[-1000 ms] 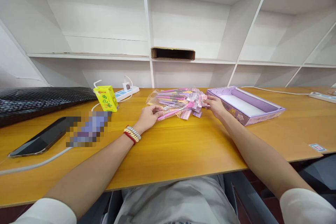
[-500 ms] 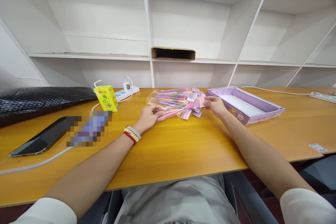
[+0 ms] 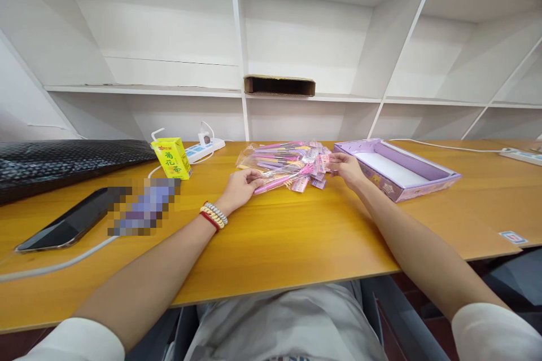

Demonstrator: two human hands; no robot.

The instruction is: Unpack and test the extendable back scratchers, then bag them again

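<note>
A pink pen-like stick in a clear plastic packet [image 3: 275, 183] lies slantwise between my hands. My left hand [image 3: 240, 188] pinches its lower left end between thumb and fingers. At the other end, my right hand [image 3: 348, 169] has its fingers closed on the pink printed card end of the packet. Just behind and partly beneath it is a pile of similar wrapped sticks [image 3: 282, 153], in pink and purple with dark and gold bands. Several small printed cards [image 3: 300, 184] stick out at the right of the pile. What the fingertips cover is hidden.
Right of the pile stands an open purple box [image 3: 423, 187] with a white inside. To the left are a yellow drink carton [image 3: 171, 159], a power strip [image 3: 205, 150], a dark phone [image 3: 70, 220] and a white cable [image 3: 71, 262]. A cardboard box [image 3: 279, 86] sits on the shelf.
Hardly anything differs. Both hands keep the same hold on the packet, and the right hand's end of it has shifted very slightly.
</note>
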